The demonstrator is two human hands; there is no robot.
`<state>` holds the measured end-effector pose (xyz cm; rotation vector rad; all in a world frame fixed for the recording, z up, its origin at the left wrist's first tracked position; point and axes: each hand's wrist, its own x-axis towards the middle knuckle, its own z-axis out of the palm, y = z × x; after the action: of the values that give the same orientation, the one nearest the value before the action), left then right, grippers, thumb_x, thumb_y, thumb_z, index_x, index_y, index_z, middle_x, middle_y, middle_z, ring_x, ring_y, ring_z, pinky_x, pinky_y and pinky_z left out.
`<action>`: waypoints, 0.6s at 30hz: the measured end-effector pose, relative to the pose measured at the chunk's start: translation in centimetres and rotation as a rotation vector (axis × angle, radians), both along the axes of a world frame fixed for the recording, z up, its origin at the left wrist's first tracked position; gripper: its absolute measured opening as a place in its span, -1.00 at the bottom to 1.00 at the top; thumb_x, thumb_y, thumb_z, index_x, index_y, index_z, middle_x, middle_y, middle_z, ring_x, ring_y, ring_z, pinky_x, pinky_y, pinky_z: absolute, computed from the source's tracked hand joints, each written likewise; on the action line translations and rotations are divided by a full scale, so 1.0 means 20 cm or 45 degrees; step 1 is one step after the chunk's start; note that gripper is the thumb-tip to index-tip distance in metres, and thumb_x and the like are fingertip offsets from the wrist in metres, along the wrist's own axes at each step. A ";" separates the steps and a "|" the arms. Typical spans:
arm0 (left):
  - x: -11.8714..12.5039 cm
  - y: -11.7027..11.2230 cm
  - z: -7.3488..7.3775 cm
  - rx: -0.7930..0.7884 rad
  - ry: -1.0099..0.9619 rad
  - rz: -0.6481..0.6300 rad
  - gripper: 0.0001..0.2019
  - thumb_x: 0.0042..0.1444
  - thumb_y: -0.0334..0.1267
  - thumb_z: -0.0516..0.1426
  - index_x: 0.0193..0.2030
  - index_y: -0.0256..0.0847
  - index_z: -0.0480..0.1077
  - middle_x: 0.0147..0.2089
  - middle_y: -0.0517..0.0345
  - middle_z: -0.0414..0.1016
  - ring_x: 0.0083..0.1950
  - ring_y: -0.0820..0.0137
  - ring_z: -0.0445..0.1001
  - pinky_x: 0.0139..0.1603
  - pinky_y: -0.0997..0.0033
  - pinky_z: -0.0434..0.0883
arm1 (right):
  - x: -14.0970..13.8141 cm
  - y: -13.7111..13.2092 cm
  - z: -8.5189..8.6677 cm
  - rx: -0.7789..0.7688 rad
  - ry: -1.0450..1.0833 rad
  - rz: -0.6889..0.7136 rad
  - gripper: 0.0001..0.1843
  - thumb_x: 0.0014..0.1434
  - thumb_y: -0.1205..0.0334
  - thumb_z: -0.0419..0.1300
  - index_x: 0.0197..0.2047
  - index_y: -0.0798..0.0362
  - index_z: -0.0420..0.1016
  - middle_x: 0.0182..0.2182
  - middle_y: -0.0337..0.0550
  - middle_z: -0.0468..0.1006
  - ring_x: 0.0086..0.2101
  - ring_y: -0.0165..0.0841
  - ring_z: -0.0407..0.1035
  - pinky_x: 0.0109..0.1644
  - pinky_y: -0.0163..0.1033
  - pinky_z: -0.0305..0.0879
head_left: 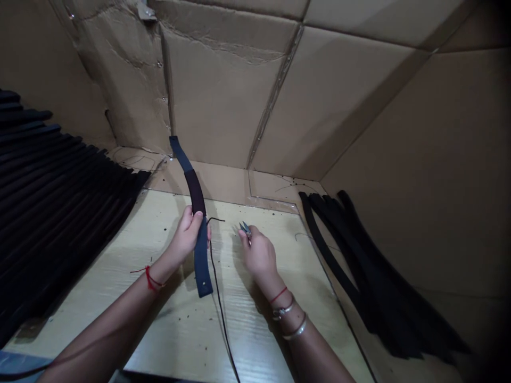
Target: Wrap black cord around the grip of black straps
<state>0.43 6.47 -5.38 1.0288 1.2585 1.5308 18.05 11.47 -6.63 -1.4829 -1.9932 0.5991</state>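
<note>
My left hand (188, 231) is closed round a dark, flat curved strip (203, 266), held above the table with its far end tilted up. A dark brown cord wrapping (194, 191) covers the strip's middle, and a small hole shows near its lower end. From behind the strip a loose brown cord (217, 290) runs down toward the front edge, and a short cord end sticks out to the right. My right hand (259, 255) is closed round small thread snips (245, 229), whose two pointed blades stand apart, just right of the strip. Their handles are hidden in my fingers.
Many dark strips (59, 213) are stacked along the left side. More black strips (371, 266) lie in a heap at the right. Cardboard walls (223, 90) enclose the back and right of the pale wooden table (167, 330). Small dark scraps are scattered on it.
</note>
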 end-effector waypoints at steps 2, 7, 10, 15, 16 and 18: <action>0.02 -0.01 0.00 -0.006 -0.015 -0.053 -0.64 0.20 0.12 0.01 -0.20 -0.12 0.03 -0.59 0.38 0.31 -0.69 0.46 0.30 -0.70 0.53 0.29 | 0.01 0.02 -0.01 0.039 -0.165 -0.022 -0.79 0.25 0.35 0.07 -0.08 0.20 0.44 -0.32 0.10 0.45 -0.26 -0.14 0.31 -0.18 -0.17 0.17; 0.05 -0.02 -0.02 -0.018 -0.018 -0.104 -0.69 0.24 0.07 0.00 -0.18 -0.11 0.04 -0.59 0.38 0.33 -0.70 0.47 0.29 -0.70 0.54 0.29 | 0.02 0.02 -0.03 0.057 -0.443 -0.013 -0.60 0.22 0.50 0.03 0.12 0.29 0.38 -0.14 0.25 0.43 -0.12 -0.07 0.32 -0.05 -0.13 0.19; 0.04 -0.01 -0.04 -0.031 -0.021 -0.121 -0.70 0.24 0.04 0.01 -0.18 -0.11 0.04 -0.59 0.37 0.34 -0.70 0.46 0.30 -0.70 0.54 0.28 | 0.02 0.02 -0.03 0.065 -0.530 -0.023 -0.62 0.23 0.48 0.04 0.10 0.27 0.41 -0.11 0.21 0.44 -0.12 -0.09 0.33 -0.06 -0.16 0.21; 0.05 0.00 -0.04 -0.061 -0.033 -0.118 -0.71 0.23 0.04 0.02 -0.19 -0.11 0.04 -0.58 0.36 0.35 -0.69 0.45 0.31 -0.69 0.52 0.29 | 0.04 0.03 0.00 0.085 -0.613 -0.083 -0.76 0.25 0.38 0.07 -0.07 0.17 0.50 -0.18 0.11 0.49 -0.11 -0.11 0.34 -0.09 -0.17 0.22; 0.05 0.00 -0.04 -0.066 -0.036 -0.115 -0.70 0.22 0.04 0.02 -0.20 -0.11 0.04 -0.58 0.36 0.35 -0.69 0.45 0.31 -0.69 0.52 0.29 | 0.05 0.04 0.01 0.091 -0.624 -0.110 -0.76 0.26 0.33 0.09 -0.07 0.15 0.51 -0.14 0.11 0.48 -0.07 -0.10 0.32 -0.08 -0.18 0.22; 0.04 -0.01 -0.04 -0.077 -0.044 -0.114 -0.69 0.21 0.06 0.03 -0.20 -0.10 0.04 -0.58 0.36 0.35 -0.69 0.44 0.32 -0.70 0.52 0.28 | 0.11 0.08 0.03 0.085 -0.646 -0.206 -0.74 0.28 0.25 0.08 -0.06 0.14 0.52 -0.06 0.14 0.44 -0.03 -0.09 0.30 -0.04 -0.16 0.22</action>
<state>1.32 6.32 -6.11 1.0023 1.2114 1.4281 20.16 13.00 -6.06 -1.8682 -2.1982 0.0861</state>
